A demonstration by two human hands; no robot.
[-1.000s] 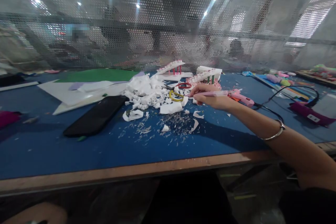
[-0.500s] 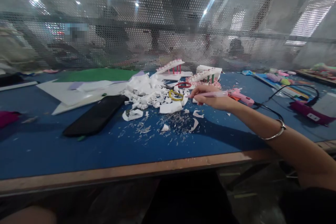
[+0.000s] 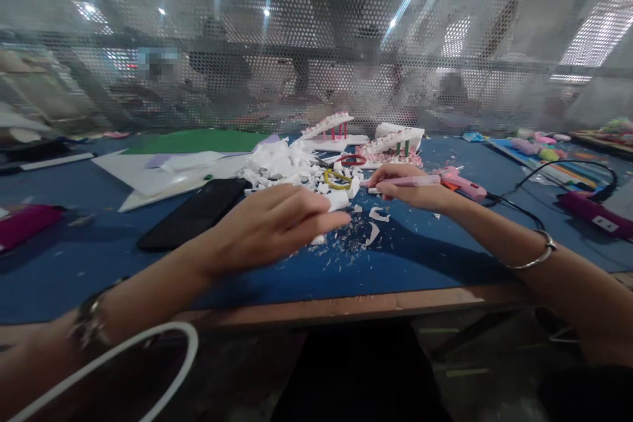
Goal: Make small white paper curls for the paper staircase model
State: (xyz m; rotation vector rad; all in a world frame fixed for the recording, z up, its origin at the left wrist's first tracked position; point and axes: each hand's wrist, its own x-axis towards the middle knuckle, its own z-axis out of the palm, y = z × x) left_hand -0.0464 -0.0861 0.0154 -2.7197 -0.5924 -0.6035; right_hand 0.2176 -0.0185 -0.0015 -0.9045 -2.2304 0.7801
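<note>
My right hand (image 3: 403, 191) is closed around a slim pink pen-shaped tool (image 3: 415, 180), its tip pointing left toward the foam scraps. My left hand (image 3: 277, 224) hovers over the middle of the table, fingers loosely stretched and nothing seen in them. Just beyond its fingertips lies a small white foam piece (image 3: 339, 200), partly hidden by that hand. A yellow loop handle (image 3: 337, 179) and a red loop handle (image 3: 353, 159) sit beside a heap of white foam scraps (image 3: 279, 161). Curved white offcuts (image 3: 372, 234) and fine crumbs are scattered in front.
A black flat phone-like slab (image 3: 192, 214) lies left, before white and green sheets (image 3: 198, 140). Small white stair models (image 3: 329, 126) stand at the back. On the right are a pink glue gun (image 3: 465, 186) with its cord and a purple pouch (image 3: 593, 214).
My left hand has come in from the lower left and now reaches over the table's middle. My right hand keeps its hold on the pink tool. The view has shifted slightly left.
</note>
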